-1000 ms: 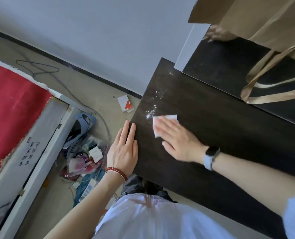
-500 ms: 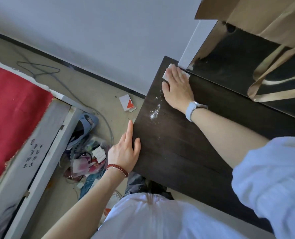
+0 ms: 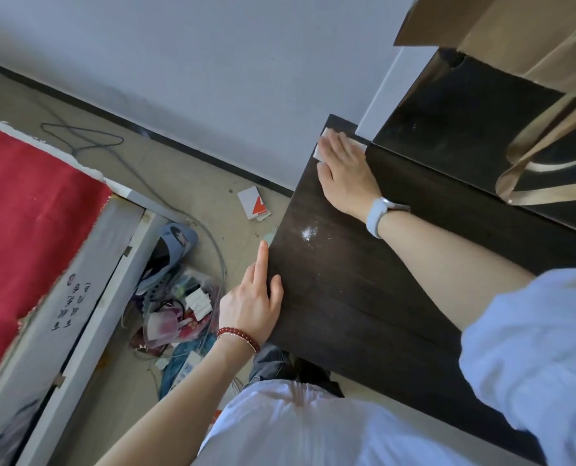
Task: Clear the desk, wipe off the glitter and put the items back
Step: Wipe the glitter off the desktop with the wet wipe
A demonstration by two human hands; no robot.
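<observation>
The dark wooden desk (image 3: 364, 297) fills the right half of the view. A small patch of white glitter (image 3: 308, 233) lies near its left edge. My right hand (image 3: 345, 173) lies flat on a white wipe (image 3: 323, 142) at the desk's far corner and presses it down; only the wipe's edges show around the fingers. My left hand (image 3: 254, 297) rests against the desk's left edge, its index finger stretched along the edge and its thumb on the top, holding nothing.
A brown paper bag (image 3: 515, 38) with ribbon handles stands on a glossy black raised surface (image 3: 465, 129) at the back right. On the floor lie a white and orange card box (image 3: 253, 203), a slipper (image 3: 169, 243), a bag of clutter (image 3: 179, 311) and cables. A red cover (image 3: 27, 216) is at left.
My right hand slid the wipe from beside the glitter patch to the desk's far corner. My left hand shifted from lying flat to resting against the desk edge with the index finger out.
</observation>
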